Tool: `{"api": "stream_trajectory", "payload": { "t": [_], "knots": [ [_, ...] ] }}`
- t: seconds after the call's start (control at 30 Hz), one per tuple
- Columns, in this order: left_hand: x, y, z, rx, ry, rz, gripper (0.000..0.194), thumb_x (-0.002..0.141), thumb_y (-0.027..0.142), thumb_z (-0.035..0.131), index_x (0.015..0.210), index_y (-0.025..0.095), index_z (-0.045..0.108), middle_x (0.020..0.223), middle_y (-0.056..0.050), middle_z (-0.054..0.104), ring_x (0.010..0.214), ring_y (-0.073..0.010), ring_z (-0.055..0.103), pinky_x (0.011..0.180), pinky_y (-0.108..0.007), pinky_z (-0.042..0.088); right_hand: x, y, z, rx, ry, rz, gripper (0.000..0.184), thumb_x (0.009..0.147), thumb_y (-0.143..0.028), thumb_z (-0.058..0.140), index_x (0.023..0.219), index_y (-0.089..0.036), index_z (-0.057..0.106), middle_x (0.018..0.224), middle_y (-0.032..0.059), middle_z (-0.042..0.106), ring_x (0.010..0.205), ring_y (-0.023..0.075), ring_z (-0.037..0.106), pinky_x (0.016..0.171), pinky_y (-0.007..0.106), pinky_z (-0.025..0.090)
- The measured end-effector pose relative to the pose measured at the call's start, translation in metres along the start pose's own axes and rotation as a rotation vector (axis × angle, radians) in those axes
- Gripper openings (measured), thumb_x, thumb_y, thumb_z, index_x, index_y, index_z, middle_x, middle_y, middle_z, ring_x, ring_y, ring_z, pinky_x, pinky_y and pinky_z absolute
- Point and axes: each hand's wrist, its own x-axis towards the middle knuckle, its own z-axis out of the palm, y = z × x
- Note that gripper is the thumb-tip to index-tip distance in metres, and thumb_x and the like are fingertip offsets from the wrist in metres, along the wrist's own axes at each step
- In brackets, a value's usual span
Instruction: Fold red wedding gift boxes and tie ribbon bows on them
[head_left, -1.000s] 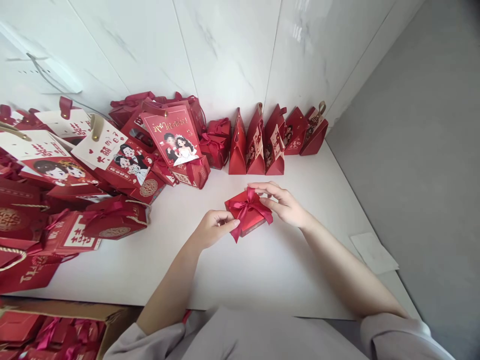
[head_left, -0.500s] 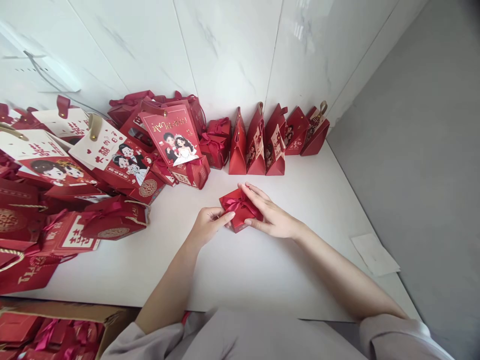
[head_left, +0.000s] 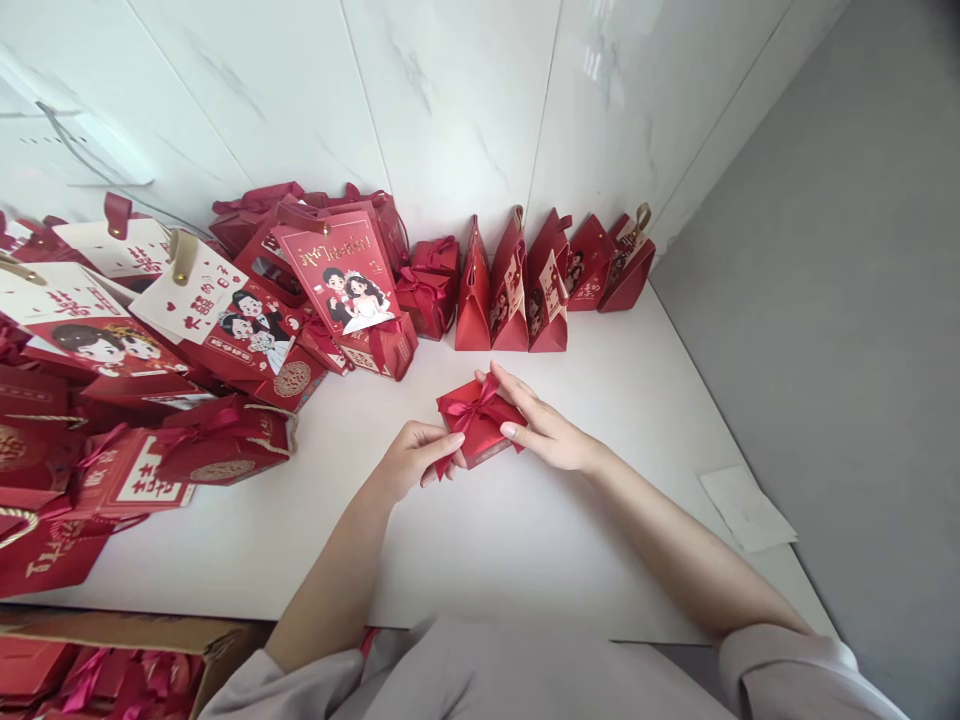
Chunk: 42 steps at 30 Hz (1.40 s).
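Observation:
A small red gift box (head_left: 486, 443) sits in front of me, with a dark pink ribbon bow (head_left: 478, 408) tied on its top. My left hand (head_left: 414, 458) grips the box's near left corner, thumb on top by a ribbon tail and fingers partly hidden under the edge. Around the right side lies my right hand (head_left: 553, 436), its fingers stretched along the far right edge and its thumb on the top face. Both hands touch the box, closed about it from opposite sides.
Several red folded gift bags (head_left: 508, 305) stand along the marbled wall. Many red and white wedding boxes (head_left: 255, 325) crowd the left of the white table (head_left: 480, 560). A cardboard carton (head_left: 217, 640) of red boxes is at lower left; white paper (head_left: 746, 508) lies right.
My right hand has slid toward the box's right side, uncovering the bow and more of the top. The bow's loops and tails show more plainly. My left hand keeps its corner.

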Motion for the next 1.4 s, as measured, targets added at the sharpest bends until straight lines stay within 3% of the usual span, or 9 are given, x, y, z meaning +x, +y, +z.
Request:
{"api": "stream_trajectory", "payload": {
  "t": [0.17, 0.33, 0.7, 0.97, 1.1, 1.17, 1.27, 1.33, 1.4],
  "knots": [
    [0.001, 0.000, 0.001, -0.032, -0.064, -0.076, 0.048, 0.083, 0.056, 0.067, 0.072, 0.010, 0.073, 0.054, -0.004, 0.063, 0.031, -0.0061, 0.042, 0.033, -0.021, 0.025, -0.001, 0.000, 0.003, 0.093, 0.010, 0.052, 0.074, 0.104, -0.042, 0.042, 0.160, -0.034, -0.006, 0.164, 0.0052, 0.027, 0.153, 0.0212, 0.022, 0.126, 0.049, 0.015],
    [0.001, -0.001, 0.003, 0.015, -0.146, -0.101, 0.049, 0.086, 0.056, 0.064, 0.071, 0.011, 0.074, 0.053, -0.005, 0.063, 0.032, -0.0076, 0.047, 0.034, -0.020, 0.030, -0.002, 0.003, 0.010, 0.158, 0.012, 0.049, 0.074, 0.104, -0.036, 0.042, 0.159, -0.034, -0.007, 0.166, 0.0031, 0.019, 0.153, 0.0188, 0.020, 0.127, 0.045, 0.013],
    [0.003, 0.006, 0.001, 0.099, -0.233, -0.105, 0.045, 0.083, 0.054, 0.068, 0.069, 0.012, 0.077, 0.048, -0.004, 0.056, 0.041, -0.0091, 0.049, 0.038, -0.021, 0.029, -0.001, 0.000, 0.011, 0.214, 0.001, 0.074, 0.076, 0.103, -0.031, 0.042, 0.159, -0.035, -0.009, 0.165, 0.0027, 0.022, 0.152, 0.0184, 0.024, 0.126, 0.045, 0.018],
    [0.003, -0.002, 0.001, 0.157, -0.185, -0.099, 0.045, 0.081, 0.057, 0.069, 0.081, 0.013, 0.079, 0.067, -0.009, 0.070, 0.048, -0.0094, 0.051, 0.049, -0.023, 0.040, -0.002, -0.003, 0.010, 0.145, -0.012, 0.082, 0.076, 0.102, -0.032, 0.046, 0.160, -0.034, -0.003, 0.166, 0.0050, 0.022, 0.152, 0.0222, 0.025, 0.125, 0.049, 0.021],
    [0.003, -0.006, -0.012, 0.191, -0.295, -0.074, 0.066, 0.084, 0.073, 0.054, 0.079, 0.012, 0.075, 0.069, -0.010, 0.071, 0.049, -0.0111, 0.054, 0.050, -0.024, 0.039, -0.003, -0.007, 0.004, 0.072, -0.028, 0.069, 0.075, 0.101, -0.033, 0.047, 0.160, -0.035, 0.002, 0.165, 0.0049, 0.026, 0.151, 0.0231, 0.028, 0.124, 0.050, 0.025],
    [0.003, -0.008, -0.020, 0.221, -0.223, -0.083, 0.075, 0.086, 0.079, 0.039, 0.077, 0.011, 0.072, 0.070, -0.011, 0.070, 0.050, -0.0123, 0.058, 0.050, -0.024, 0.038, -0.003, -0.010, 0.001, 0.078, -0.027, 0.090, 0.072, 0.101, -0.034, 0.048, 0.160, -0.036, 0.007, 0.162, 0.0044, 0.032, 0.149, 0.0235, 0.033, 0.123, 0.050, 0.030],
    [0.004, -0.009, -0.025, 0.278, 0.047, -0.103, 0.071, 0.090, 0.076, 0.036, 0.080, 0.013, 0.068, 0.078, -0.009, 0.070, 0.058, -0.0141, 0.061, 0.051, -0.024, 0.038, -0.004, -0.014, -0.005, 0.087, -0.019, 0.116, 0.068, 0.101, -0.036, 0.050, 0.159, -0.036, 0.016, 0.159, 0.0044, 0.038, 0.146, 0.0246, 0.039, 0.120, 0.049, 0.034],
    [0.006, -0.008, -0.022, 0.289, 0.272, -0.017, 0.059, 0.090, 0.071, 0.043, 0.087, 0.016, 0.064, 0.088, -0.007, 0.070, 0.074, -0.0167, 0.064, 0.056, -0.024, 0.042, -0.004, -0.016, -0.008, 0.098, -0.012, 0.115, 0.066, 0.101, -0.037, 0.050, 0.159, -0.036, 0.018, 0.159, 0.0043, 0.038, 0.146, 0.0243, 0.039, 0.121, 0.049, 0.033],
    [0.009, -0.005, -0.013, 0.304, 0.501, 0.170, 0.044, 0.089, 0.062, 0.055, 0.096, 0.019, 0.061, 0.102, -0.006, 0.067, 0.095, -0.0192, 0.063, 0.068, -0.025, 0.047, -0.004, -0.017, -0.010, 0.108, -0.009, 0.114, 0.065, 0.101, -0.037, 0.050, 0.158, -0.036, 0.019, 0.160, 0.0041, 0.036, 0.146, 0.0244, 0.039, 0.121, 0.049, 0.033]
  ]
}}
